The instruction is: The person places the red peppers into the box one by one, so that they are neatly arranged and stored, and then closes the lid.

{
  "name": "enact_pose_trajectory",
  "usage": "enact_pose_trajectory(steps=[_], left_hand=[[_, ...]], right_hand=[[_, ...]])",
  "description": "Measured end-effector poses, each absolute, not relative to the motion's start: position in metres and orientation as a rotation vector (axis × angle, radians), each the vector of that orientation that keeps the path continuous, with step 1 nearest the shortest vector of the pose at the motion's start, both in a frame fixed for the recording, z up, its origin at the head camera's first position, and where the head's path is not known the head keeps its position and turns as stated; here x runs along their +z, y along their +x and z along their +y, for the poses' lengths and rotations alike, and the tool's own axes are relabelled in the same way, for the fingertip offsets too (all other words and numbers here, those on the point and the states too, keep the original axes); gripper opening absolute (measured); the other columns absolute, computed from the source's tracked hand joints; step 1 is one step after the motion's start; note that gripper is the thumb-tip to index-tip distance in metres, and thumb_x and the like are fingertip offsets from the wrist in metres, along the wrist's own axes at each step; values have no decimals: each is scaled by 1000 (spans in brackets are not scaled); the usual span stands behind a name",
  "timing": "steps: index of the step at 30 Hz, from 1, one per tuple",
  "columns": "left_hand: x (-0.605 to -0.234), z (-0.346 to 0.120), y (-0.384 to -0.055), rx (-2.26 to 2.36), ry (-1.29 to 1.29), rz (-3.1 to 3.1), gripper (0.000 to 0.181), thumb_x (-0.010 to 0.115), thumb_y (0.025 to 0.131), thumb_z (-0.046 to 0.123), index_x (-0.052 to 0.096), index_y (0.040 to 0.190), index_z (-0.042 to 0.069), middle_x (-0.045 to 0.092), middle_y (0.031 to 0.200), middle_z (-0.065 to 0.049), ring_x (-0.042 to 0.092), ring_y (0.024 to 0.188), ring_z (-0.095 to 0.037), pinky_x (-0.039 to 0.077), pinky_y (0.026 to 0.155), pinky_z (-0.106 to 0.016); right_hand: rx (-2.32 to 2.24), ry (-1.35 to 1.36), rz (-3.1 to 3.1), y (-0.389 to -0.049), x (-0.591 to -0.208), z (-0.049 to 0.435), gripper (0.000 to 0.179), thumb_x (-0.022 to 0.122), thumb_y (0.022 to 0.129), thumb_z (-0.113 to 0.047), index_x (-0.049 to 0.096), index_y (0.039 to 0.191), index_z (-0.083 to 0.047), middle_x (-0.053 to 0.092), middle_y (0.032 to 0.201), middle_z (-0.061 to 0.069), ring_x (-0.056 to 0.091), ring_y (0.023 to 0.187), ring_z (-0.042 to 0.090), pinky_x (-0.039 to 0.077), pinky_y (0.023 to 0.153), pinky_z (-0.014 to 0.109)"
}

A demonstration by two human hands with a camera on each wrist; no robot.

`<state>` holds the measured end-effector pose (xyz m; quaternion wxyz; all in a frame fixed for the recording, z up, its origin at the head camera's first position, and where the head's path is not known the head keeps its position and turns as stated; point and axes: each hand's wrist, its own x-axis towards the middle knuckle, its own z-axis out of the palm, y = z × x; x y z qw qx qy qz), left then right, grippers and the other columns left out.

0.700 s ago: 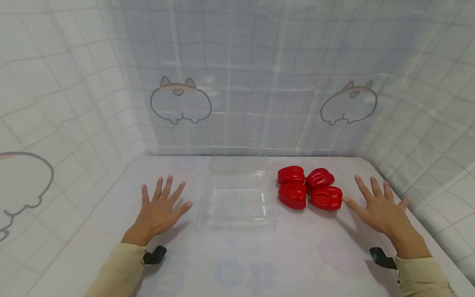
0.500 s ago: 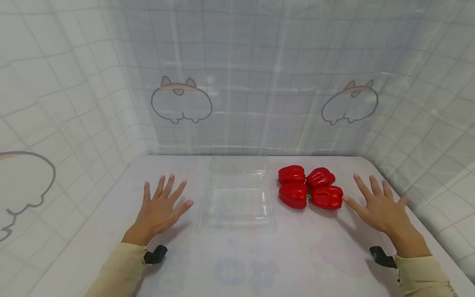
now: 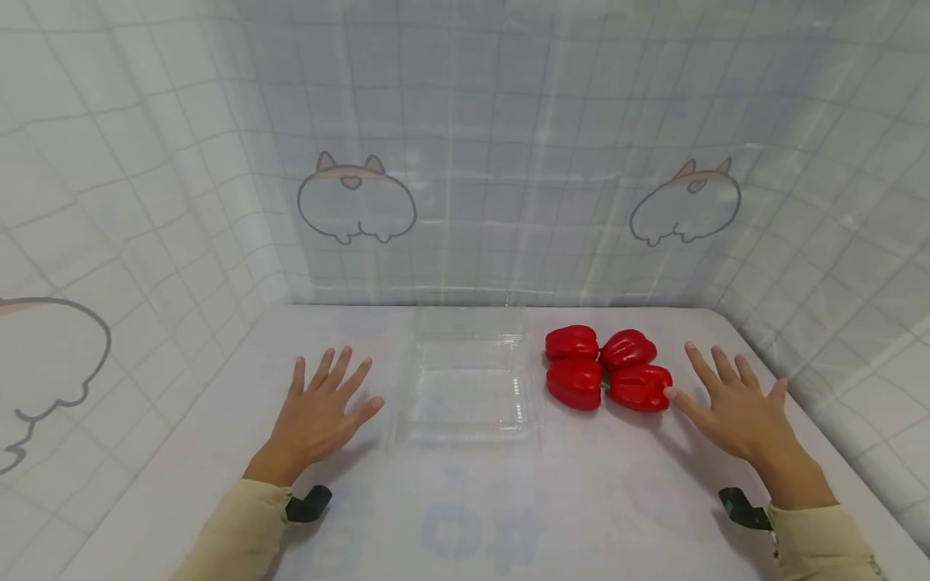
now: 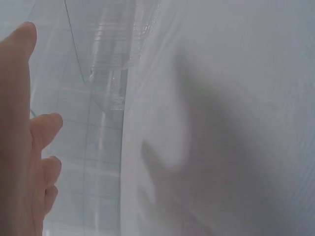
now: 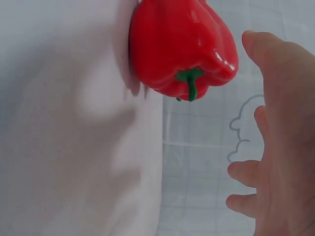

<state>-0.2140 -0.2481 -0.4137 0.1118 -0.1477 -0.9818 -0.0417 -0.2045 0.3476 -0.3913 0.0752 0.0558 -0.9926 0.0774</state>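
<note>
My left hand (image 3: 317, 415) hovers over the table with fingers spread and holds nothing, left of a clear plastic box (image 3: 465, 440). The box has its lid (image 3: 467, 323) folded back toward the rear wall. On the right, my right hand (image 3: 741, 415) is also spread and holds nothing. Its thumb tip is beside the nearest red bell pepper (image 3: 639, 388); the right wrist view shows a gap between hand and a pepper (image 5: 179, 44) with a green stem. Several red peppers lie grouped together, among them one at front left (image 3: 574, 384) and one at back right (image 3: 628, 349).
A white table (image 3: 581, 500) with faint printed marks carries everything. Grid-patterned sheeting stands along the back (image 3: 508, 202), the left (image 3: 145, 202) and the right (image 3: 835, 266) of it. Dark wrist mounts (image 3: 308, 504) sit at both cuffs.
Both hands have shifted slightly inward, the left one to the right and the right one to the left. The peppers and the box stay in place.
</note>
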Motion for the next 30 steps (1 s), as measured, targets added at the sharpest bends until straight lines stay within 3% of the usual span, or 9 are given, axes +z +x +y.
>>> enact_pose_trajectory(steps=[14,22,26,30], left_hand=[[-422,-237,-217,-167,-495,-2773,76,39,99,67,40,155,17,23,164,-15,16,151,-36,0,120,-59],[-427,-227,-214,-325,-568,-2626,62,55,97,56,59,140,11,46,151,-14,34,143,-36,18,119,-55],[-430,-223,-216,-408,-551,-2598,56,59,97,50,62,136,9,53,143,-15,43,137,-36,30,112,-58],[-433,-218,-218,-524,-502,-2596,52,58,99,47,63,134,9,57,139,-14,50,130,-35,41,104,-58]], right_hand=[[256,196,-2968,-201,-396,331,86,44,96,-66,11,163,-23,27,154,35,24,134,60,8,95,87],[316,204,-2937,-201,-403,326,88,50,96,-63,16,162,-18,37,146,37,37,128,58,28,95,81],[338,214,-2918,-202,-404,323,87,52,95,-62,20,161,-15,42,142,34,46,121,57,41,88,76],[380,195,-2938,-203,-404,321,86,52,96,-61,21,161,-13,42,141,34,49,118,56,46,83,73]])
